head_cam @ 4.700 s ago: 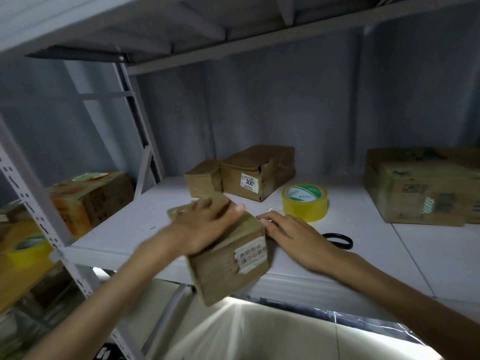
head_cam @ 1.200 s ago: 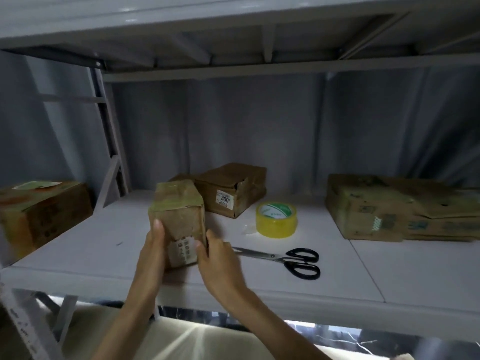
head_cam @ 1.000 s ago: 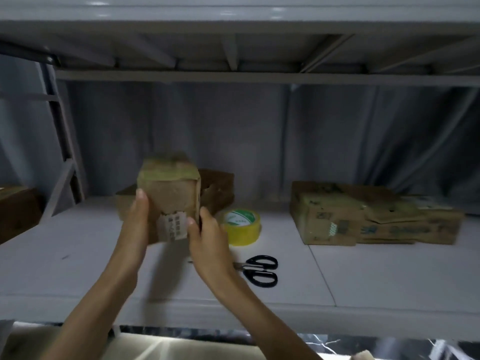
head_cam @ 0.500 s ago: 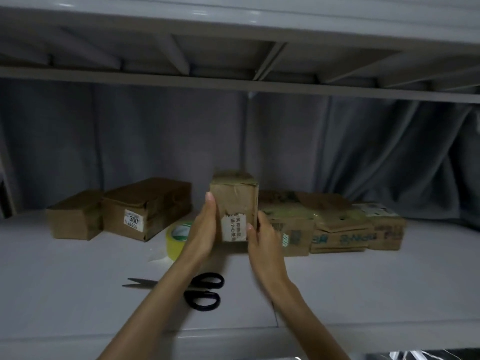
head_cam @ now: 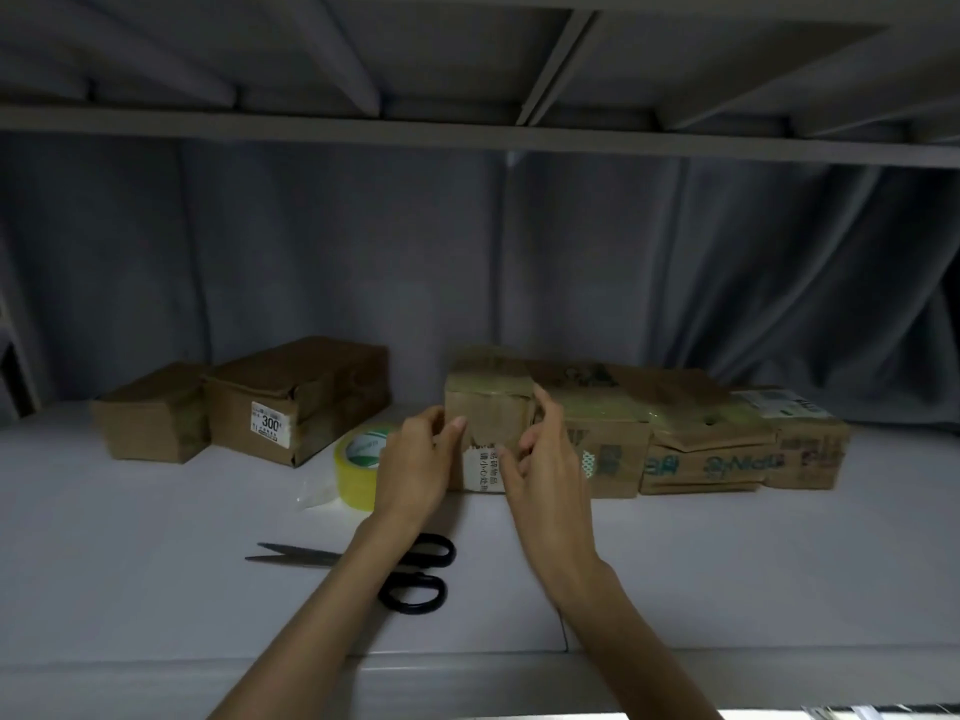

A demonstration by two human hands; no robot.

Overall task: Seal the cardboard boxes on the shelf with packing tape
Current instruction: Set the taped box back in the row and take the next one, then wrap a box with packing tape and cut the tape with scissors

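A: How many boxes are on the shelf?
B: I count at least five. Far left there is a small box with a labelled box just to its right. Right of centre, a taped box stands upright, touching a printed box, then flattened cartons and an end box on the far right. How many are in that crushed stack, I cannot tell.

A: And the hands?
B: Two. The left hand lies against the taped box's left front edge, fingers loosely curled. The right hand is at its right front edge, thumb up, fingers half bent. Whether either really grips it, I cannot tell. The box rests on the shelf.

A: Tools?
B: One yellow tape roll just left of the left hand, and one pair of black-handled scissors, nearer, partly under the left forearm.

A: The surroundings?
B: A pale grey shelf board, another shelf overhead, and a grey curtain behind, in dim light.
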